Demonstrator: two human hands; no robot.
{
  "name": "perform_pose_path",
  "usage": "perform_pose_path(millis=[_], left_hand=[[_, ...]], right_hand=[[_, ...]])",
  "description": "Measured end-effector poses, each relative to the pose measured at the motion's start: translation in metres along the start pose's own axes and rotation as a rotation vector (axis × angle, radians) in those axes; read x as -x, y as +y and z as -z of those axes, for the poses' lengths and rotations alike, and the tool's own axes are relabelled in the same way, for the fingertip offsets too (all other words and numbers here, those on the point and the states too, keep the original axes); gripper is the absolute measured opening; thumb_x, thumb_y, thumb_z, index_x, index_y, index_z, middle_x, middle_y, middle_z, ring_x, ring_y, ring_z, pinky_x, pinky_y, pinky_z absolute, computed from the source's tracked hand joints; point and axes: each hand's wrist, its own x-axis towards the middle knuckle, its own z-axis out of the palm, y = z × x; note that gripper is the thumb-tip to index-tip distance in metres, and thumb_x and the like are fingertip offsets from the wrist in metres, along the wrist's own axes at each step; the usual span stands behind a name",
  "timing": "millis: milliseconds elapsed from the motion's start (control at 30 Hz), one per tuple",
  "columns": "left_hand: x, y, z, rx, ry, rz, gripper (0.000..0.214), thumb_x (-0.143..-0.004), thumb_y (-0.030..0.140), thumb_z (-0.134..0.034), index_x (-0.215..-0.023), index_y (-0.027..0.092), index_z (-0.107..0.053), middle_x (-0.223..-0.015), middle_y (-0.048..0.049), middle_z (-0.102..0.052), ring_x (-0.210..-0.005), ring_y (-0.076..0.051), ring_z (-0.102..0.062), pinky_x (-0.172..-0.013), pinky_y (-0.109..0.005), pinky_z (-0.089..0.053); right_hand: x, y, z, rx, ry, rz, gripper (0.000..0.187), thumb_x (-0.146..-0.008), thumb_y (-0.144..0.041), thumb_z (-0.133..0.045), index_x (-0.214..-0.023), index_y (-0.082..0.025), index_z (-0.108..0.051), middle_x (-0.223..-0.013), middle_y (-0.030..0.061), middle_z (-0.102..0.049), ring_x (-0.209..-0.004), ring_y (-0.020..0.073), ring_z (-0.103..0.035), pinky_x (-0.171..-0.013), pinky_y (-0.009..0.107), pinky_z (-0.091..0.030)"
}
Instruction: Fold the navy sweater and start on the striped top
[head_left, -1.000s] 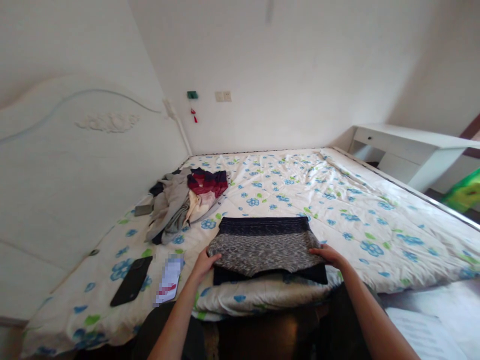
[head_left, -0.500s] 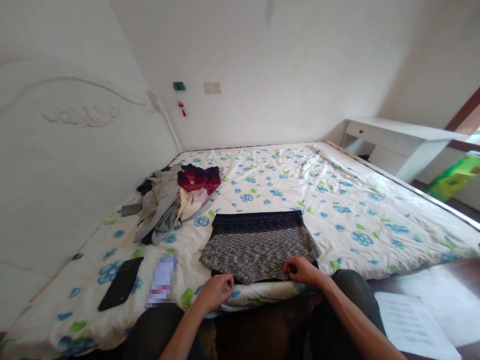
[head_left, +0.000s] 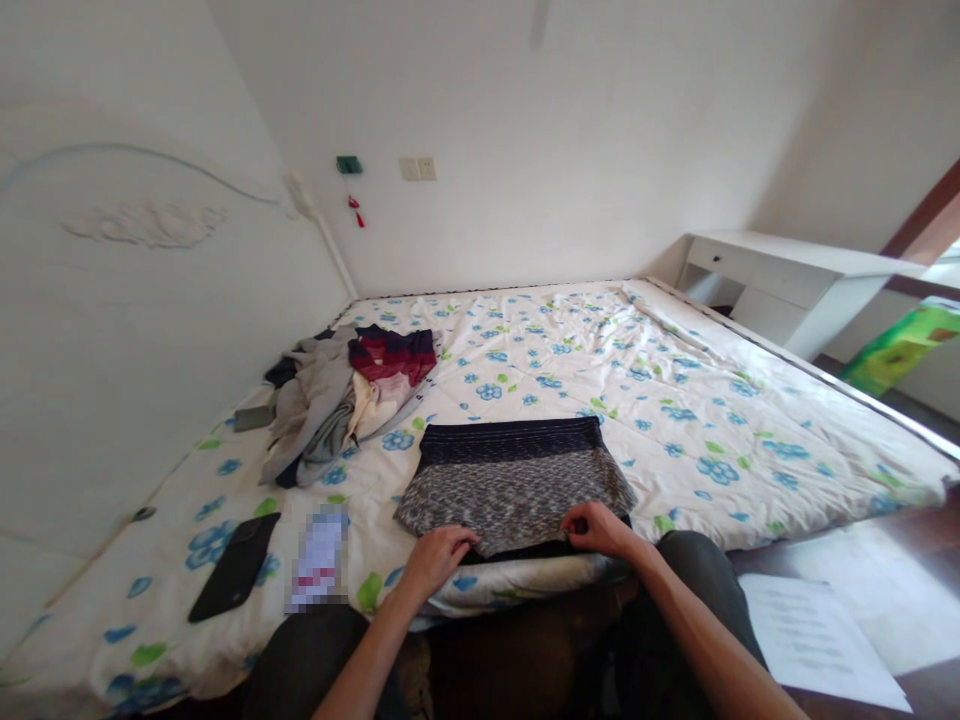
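Observation:
A folded grey-and-navy knit sweater (head_left: 514,480) lies flat near the front edge of a bed covered by a white quilt with blue flowers (head_left: 660,400). My left hand (head_left: 439,555) pinches the sweater's near edge at the left, fingers curled on the fabric. My right hand (head_left: 600,528) grips the same near edge further right, fingers closed on it. Both forearms reach in from below.
A heap of loose clothes (head_left: 345,395) sits at the bed's left by the white headboard (head_left: 135,300). A black phone (head_left: 234,565) and a small blurred card (head_left: 319,558) lie front left. A white desk (head_left: 795,280) stands at the right; a paper sheet (head_left: 814,640) lies on the floor.
Both hands came off the sweater's sides and moved to its near edge. The left hand, off the fabric half a second ago, now pinches it. The view shifted slightly right.

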Motion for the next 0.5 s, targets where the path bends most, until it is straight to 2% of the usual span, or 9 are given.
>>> perform_pose_path(millis=[100,200,267,333,400,500], left_hand=[[0.000,-0.003,0.013,-0.036,0.058,-0.006,0.026,-0.096,0.033,-0.066,-0.103,0.035,-0.092,-0.113,-0.0076,-0.088,-0.112,-0.034,-0.080,-0.108,-0.043,-0.057],[0.003,-0.006,0.015,-0.100,-0.006,0.014,0.029,-0.092,0.027,-0.066,-0.104,0.034,-0.092,-0.111,-0.0076,-0.088,-0.112,-0.034,-0.080,-0.107,-0.043,-0.056],[0.004,-0.009,0.014,-0.120,-0.099,0.012,0.034,-0.086,0.022,-0.067,-0.107,0.032,-0.091,-0.098,-0.0067,-0.086,-0.102,-0.032,-0.080,-0.100,-0.042,-0.057],[-0.001,-0.015,0.019,-0.116,-0.122,-0.002,0.038,-0.082,0.020,-0.065,-0.109,0.030,-0.090,-0.091,-0.0057,-0.082,-0.090,-0.029,-0.077,-0.093,-0.039,-0.058],[-0.010,-0.025,0.034,-0.107,-0.015,-0.010,0.036,-0.083,0.024,-0.064,-0.110,0.028,-0.089,-0.096,-0.0066,-0.080,-0.093,-0.028,-0.076,-0.094,-0.039,-0.059],[-0.032,-0.051,0.066,-0.078,0.248,0.100,0.039,-0.084,0.038,-0.068,-0.117,0.025,-0.083,-0.113,-0.0096,-0.082,-0.107,-0.031,-0.077,-0.102,-0.042,-0.060]], right_hand=[[-0.001,-0.002,-0.001,-0.069,0.095,0.021,0.029,-0.086,-0.021,-0.073,-0.107,-0.022,-0.092,-0.096,0.0043,-0.086,-0.086,0.0216,-0.077,-0.082,0.029,-0.058],[-0.002,-0.001,-0.008,-0.041,-0.019,0.061,0.029,-0.082,-0.019,-0.077,-0.105,-0.024,-0.093,-0.099,0.0033,-0.087,-0.088,0.0211,-0.077,-0.084,0.028,-0.057],[-0.003,0.001,-0.011,-0.021,-0.118,0.055,0.028,-0.080,-0.019,-0.080,-0.104,-0.025,-0.094,-0.097,0.0022,-0.087,-0.087,0.0209,-0.077,-0.083,0.028,-0.057],[-0.005,0.005,-0.007,-0.053,-0.144,0.036,0.026,-0.085,-0.025,-0.081,-0.108,-0.025,-0.094,-0.095,0.0021,-0.087,-0.086,0.0212,-0.078,-0.082,0.028,-0.057],[-0.010,0.012,0.005,-0.094,-0.084,0.020,0.027,-0.091,-0.032,-0.079,-0.112,-0.024,-0.093,-0.098,0.0032,-0.087,-0.089,0.0224,-0.079,-0.085,0.030,-0.059],[-0.023,0.029,0.036,-0.086,0.149,-0.065,0.030,-0.097,-0.036,-0.073,-0.117,-0.022,-0.091,-0.106,0.0066,-0.088,-0.098,0.0257,-0.081,-0.094,0.035,-0.062]])
